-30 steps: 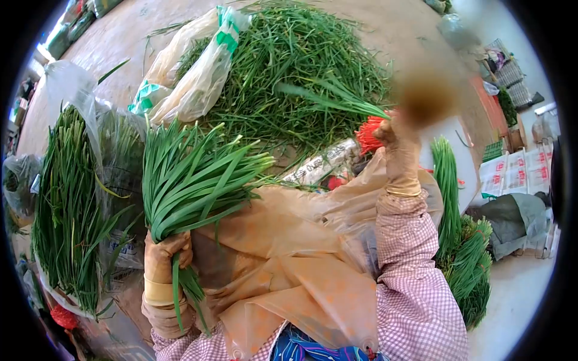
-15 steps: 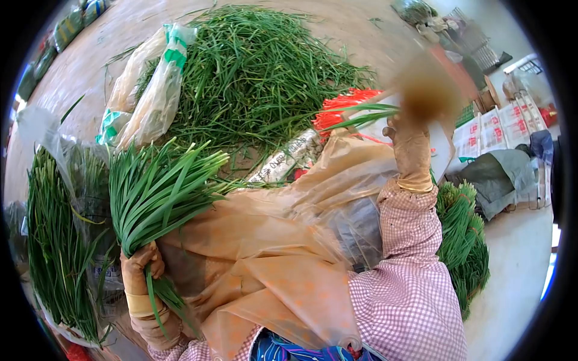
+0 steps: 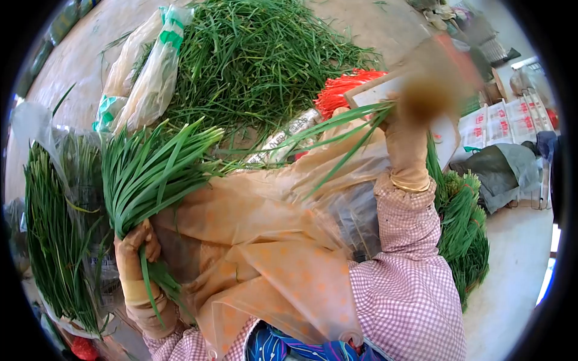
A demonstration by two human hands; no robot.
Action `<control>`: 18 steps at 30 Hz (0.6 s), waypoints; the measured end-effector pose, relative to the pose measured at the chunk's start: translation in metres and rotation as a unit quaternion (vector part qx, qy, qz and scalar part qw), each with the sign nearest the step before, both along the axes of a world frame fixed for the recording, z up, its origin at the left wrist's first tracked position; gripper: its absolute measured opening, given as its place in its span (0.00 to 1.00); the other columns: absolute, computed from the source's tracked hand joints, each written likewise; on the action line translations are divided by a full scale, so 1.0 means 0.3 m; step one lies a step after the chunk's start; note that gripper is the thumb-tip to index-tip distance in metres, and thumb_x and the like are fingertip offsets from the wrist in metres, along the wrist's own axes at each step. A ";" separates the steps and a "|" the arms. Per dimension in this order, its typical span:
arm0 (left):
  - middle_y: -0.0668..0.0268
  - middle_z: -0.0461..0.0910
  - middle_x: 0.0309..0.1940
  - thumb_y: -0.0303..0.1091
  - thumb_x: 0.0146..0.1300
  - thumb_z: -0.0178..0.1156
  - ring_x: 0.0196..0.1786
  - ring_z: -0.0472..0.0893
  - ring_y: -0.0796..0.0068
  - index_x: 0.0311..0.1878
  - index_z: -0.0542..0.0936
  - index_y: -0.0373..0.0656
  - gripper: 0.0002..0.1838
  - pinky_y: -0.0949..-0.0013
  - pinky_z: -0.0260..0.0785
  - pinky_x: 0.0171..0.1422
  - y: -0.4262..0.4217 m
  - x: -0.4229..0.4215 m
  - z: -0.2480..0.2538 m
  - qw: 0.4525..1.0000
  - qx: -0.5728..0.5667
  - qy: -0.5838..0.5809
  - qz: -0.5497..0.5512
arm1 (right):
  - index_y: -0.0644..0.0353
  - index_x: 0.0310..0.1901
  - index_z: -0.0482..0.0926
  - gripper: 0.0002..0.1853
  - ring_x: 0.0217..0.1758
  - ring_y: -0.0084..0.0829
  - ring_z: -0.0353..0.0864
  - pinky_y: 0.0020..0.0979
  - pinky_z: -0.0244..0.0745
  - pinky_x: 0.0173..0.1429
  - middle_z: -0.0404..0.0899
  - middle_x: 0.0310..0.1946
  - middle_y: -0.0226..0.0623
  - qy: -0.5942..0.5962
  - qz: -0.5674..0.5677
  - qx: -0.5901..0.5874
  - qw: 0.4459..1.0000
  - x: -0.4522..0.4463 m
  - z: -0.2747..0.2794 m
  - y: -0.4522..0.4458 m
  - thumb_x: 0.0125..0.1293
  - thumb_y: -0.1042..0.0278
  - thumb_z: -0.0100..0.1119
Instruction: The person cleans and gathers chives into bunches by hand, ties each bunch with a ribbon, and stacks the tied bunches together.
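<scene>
My left hand (image 3: 139,242) is wrapped round the lower part of a thick bunch of garlic chives (image 3: 153,171), whose leaf ends fan up and to the right. My right hand (image 3: 404,129) is raised at the upper right, with a few long chive leaves (image 3: 343,123) running leftward from it. A brown blur on the view hides most of its fingers. Close to that hand lie a bundle of red ties (image 3: 343,90) and a pale board (image 3: 374,93). A translucent tan plastic apron (image 3: 265,240) spreads over my lap between both hands.
A big heap of loose chives (image 3: 259,66) covers the floor ahead, with clear plastic bags (image 3: 153,72) left of it. Chives stand in a plastic bag (image 3: 51,240) at my left. Tied chive bundles (image 3: 463,234) lie at my right, near a dark green cloth (image 3: 497,177).
The leaves at my right hand now hang out longer to the left and downward. My left hand keeps its bunch. The view has tilted slightly downward.
</scene>
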State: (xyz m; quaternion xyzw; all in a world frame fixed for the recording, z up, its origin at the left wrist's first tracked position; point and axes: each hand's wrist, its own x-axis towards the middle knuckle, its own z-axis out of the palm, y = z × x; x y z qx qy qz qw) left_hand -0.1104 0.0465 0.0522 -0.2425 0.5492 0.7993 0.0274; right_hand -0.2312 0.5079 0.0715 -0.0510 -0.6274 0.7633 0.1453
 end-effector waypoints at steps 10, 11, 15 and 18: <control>0.61 0.77 0.22 0.28 0.60 0.62 0.12 0.65 0.79 0.41 0.77 0.34 0.09 0.75 0.53 0.14 0.160 -0.178 0.045 0.989 0.077 -0.006 -0.123 | 0.60 0.43 0.78 0.10 0.20 0.17 0.73 0.17 0.66 0.25 0.83 0.28 0.36 -0.109 0.232 0.032 0.966 -0.009 0.035 -0.401 0.71 0.62 0.53; 0.61 0.79 0.26 0.27 0.59 0.63 0.13 0.66 0.79 0.43 0.78 0.35 0.10 0.76 0.53 0.14 0.200 -0.195 0.063 0.991 0.068 0.012 -0.118 | 0.60 0.43 0.78 0.11 0.20 0.16 0.72 0.17 0.64 0.24 0.83 0.27 0.35 -0.123 0.247 0.029 0.961 -0.004 0.035 -0.434 0.71 0.61 0.53; 0.64 0.83 0.36 0.25 0.56 0.65 0.24 0.72 0.81 0.49 0.77 0.38 0.16 0.77 0.61 0.25 0.333 -0.237 0.088 0.993 0.011 0.012 -0.121 | 0.61 0.43 0.77 0.09 0.28 0.18 0.78 0.19 0.71 0.30 0.79 0.30 0.31 -0.124 0.319 0.048 0.938 0.022 0.056 -0.547 0.71 0.64 0.53; 0.66 0.82 0.39 0.24 0.53 0.68 0.37 0.79 0.78 0.54 0.73 0.40 0.24 0.75 0.70 0.41 0.344 -0.253 0.038 0.985 0.034 -0.026 -0.170 | 0.63 0.42 0.77 0.09 0.28 0.19 0.77 0.20 0.70 0.32 0.79 0.30 0.29 -0.096 0.265 0.070 0.957 0.020 0.015 -0.586 0.69 0.66 0.56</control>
